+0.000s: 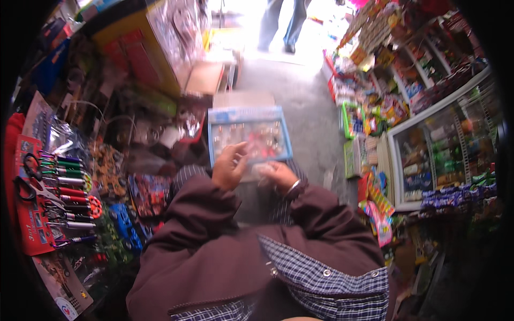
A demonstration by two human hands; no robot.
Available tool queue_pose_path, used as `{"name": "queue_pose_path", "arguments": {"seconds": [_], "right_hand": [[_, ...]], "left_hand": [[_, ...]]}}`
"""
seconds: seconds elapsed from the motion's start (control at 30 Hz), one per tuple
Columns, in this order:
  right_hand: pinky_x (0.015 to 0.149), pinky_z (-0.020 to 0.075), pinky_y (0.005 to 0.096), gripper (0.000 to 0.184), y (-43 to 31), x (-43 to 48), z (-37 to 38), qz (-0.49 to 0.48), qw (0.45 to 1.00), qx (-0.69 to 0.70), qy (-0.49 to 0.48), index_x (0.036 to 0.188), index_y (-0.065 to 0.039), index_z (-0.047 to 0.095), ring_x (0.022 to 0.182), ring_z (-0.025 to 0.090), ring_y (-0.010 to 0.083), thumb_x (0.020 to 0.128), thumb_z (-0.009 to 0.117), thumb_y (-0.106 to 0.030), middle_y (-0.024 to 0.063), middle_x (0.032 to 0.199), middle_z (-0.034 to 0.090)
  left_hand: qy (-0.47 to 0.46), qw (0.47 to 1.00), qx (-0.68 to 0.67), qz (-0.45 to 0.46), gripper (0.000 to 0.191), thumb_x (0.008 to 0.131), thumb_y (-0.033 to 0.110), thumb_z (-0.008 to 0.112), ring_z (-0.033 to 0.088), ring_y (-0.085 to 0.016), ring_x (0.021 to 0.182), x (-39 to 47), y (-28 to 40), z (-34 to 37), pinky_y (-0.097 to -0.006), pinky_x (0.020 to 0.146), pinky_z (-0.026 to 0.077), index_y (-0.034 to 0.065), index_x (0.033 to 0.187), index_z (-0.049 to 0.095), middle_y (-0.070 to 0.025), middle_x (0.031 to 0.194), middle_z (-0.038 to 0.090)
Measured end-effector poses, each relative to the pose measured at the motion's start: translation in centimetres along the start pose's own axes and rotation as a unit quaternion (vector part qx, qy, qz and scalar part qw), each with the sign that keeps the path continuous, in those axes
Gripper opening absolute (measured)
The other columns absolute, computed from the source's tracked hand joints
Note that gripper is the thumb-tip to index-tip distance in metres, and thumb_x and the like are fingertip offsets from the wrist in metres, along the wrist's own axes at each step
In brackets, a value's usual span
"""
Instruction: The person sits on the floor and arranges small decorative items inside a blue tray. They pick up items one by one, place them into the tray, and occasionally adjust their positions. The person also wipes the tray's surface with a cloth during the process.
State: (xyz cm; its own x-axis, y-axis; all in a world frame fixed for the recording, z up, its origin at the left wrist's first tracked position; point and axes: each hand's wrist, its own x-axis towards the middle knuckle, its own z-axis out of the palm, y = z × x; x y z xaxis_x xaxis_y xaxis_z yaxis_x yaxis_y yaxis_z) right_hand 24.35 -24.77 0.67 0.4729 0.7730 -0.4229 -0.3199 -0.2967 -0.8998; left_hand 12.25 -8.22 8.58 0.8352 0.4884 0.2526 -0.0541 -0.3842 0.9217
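On or just beyond my knees lies a shallow box with a light-blue rim (287, 134) and several small pink, red and clear items inside, blurred. My left hand (229, 167) is over the box's near left edge, its fingers apart; no held thing shows in it. Close by on the right, my right hand (281, 175) has its fingers closed on a small clear plastic bag (263, 170), near the box's front edge. What the bag holds is too blurred to tell. A metal bracelet sits on the right wrist.
At left hang scissors (40, 186) and a red card (30, 232) of small torches, with toy vehicles (124, 224) beside it. Packaged snacks (377, 196) and a glass-fronted cooler (437, 148) line the right. A person's legs (271, 24) show at the bright doorway.
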Motion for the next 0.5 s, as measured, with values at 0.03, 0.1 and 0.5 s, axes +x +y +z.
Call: {"name": "queue_pose_path", "arguments": {"seconds": [0.03,0.1,0.5], "right_hand": [[0.061,0.0498,0.0225,0.032,0.5,-0.7,-0.1,0.009,0.995,0.096,-0.032,0.110,-0.004,0.061,0.072,0.064,0.0100,0.087,0.068,-0.024,0.0031,0.092,0.067],[0.053,0.0453,0.0203,0.024,1.1,-1.9,-1.0,0.028,0.996,0.077,-0.044,0.102,-0.006,0.061,0.069,0.063,0.0080,0.086,0.069,-0.022,0.0015,0.086,0.066],[0.047,0.0459,0.0221,0.029,-1.4,-2.1,-6.1,-0.073,0.993,0.052,0.081,0.107,-0.003,0.062,0.061,0.059,0.0088,0.084,0.070,-0.019,0.0026,0.083,0.065]], "left_hand": [[-0.064,0.992,0.106,0.007,0.035,0.083,0.003,0.063,0.062,-0.018,0.079,-1.5,-1.7,1.2,-0.0296,0.068,0.050,0.0085,0.117,0.060,-0.0070,0.094,0.060],[-0.130,0.961,0.200,0.143,0.035,0.077,0.004,0.065,0.061,-0.027,0.086,-4.4,-4.9,2.6,-0.0366,0.074,0.051,0.0097,0.111,0.062,-0.0093,0.097,0.061],[-0.085,0.919,0.242,0.300,0.036,0.072,0.022,0.071,0.056,-0.031,0.099,1.4,-6.0,6.7,-0.0428,0.087,0.045,0.0149,0.106,0.062,-0.0091,0.102,0.059]]}}
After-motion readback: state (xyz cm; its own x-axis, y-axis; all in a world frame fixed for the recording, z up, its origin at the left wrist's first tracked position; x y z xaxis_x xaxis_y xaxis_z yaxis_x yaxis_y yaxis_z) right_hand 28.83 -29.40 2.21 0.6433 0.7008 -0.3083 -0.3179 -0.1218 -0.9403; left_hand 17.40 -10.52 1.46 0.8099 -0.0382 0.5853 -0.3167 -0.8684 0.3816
